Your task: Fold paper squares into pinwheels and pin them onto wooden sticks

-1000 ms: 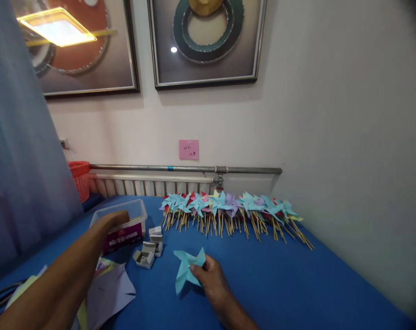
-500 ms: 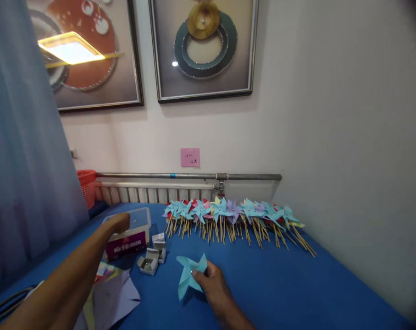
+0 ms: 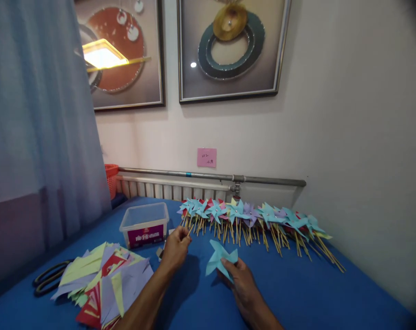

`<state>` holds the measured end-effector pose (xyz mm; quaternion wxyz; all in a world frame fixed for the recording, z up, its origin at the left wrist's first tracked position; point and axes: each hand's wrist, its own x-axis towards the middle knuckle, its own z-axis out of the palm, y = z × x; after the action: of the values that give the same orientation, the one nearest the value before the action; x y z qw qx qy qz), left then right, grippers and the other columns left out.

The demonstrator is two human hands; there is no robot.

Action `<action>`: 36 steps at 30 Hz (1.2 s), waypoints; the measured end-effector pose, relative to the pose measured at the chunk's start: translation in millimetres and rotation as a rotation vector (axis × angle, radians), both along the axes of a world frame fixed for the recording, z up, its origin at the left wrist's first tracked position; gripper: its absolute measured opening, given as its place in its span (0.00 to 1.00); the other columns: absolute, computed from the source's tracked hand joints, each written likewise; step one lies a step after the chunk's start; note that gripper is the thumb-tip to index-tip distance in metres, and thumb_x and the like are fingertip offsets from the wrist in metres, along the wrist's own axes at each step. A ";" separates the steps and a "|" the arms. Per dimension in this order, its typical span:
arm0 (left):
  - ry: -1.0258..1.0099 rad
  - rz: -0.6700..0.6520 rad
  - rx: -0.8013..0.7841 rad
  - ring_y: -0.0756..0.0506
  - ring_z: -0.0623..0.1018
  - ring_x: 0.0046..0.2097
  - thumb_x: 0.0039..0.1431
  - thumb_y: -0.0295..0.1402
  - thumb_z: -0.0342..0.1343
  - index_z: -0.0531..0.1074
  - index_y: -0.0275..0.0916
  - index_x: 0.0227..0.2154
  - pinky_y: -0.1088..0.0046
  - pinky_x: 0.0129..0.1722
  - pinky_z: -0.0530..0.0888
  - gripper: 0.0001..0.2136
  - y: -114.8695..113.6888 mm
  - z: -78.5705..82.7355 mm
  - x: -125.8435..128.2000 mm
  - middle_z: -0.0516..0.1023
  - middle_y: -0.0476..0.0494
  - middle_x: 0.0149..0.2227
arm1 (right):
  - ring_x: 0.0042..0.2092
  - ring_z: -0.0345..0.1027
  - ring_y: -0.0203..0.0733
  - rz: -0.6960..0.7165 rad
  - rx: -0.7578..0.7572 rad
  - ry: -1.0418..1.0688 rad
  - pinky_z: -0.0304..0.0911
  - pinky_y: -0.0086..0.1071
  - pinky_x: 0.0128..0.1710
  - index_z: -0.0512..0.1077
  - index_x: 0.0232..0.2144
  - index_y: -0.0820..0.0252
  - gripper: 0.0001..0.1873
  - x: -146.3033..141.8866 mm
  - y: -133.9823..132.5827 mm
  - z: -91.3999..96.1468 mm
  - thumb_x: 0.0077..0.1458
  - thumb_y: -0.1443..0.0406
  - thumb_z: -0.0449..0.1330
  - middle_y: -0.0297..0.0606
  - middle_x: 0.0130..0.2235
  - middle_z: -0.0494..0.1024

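A light-blue paper pinwheel (image 3: 217, 257) is pinched by its centre between the thumb and fingers of my right hand (image 3: 241, 280), above the blue table. My left hand (image 3: 176, 247) is closed on what looks like a thin wooden stick (image 3: 190, 230), whose tip pokes out past the fingertips; the rest is hidden in the hand. Beside that hand stands a clear plastic box (image 3: 144, 214) with a purple label. Small white boxes (image 3: 160, 253) are mostly covered by my left hand. Finished pinwheels on sticks (image 3: 238, 211) lie in a long row at the back.
Cut coloured paper sheets (image 3: 128, 284) lie in a heap at the left, with black-handled scissors (image 3: 51, 277) beside them. A metal pipe (image 3: 211, 176) and a radiator run along the wall. A red basket (image 3: 111, 178) stands near the curtain (image 3: 46, 114).
My left hand has come out of the plastic box and moved right, towards the pinwheel, with a stick in its fingers. My right hand still holds the pinwheel. The view has turned left.
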<state>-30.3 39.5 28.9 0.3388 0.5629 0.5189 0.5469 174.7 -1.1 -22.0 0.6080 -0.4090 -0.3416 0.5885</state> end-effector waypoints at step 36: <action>0.028 -0.362 -0.386 0.50 0.68 0.19 0.51 0.40 0.59 0.72 0.39 0.25 0.76 0.17 0.60 0.09 -33.8 -22.4 44.9 0.69 0.53 0.18 | 0.38 0.78 0.48 0.011 0.001 -0.031 0.72 0.41 0.43 0.79 0.34 0.59 0.25 -7.8 -11.3 7.2 0.35 0.53 0.79 0.38 0.34 0.84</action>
<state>14.5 5.6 6.4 0.5249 0.5791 0.5093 0.3603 166.9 -12.4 -14.9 0.5997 -0.4159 -0.3535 0.5851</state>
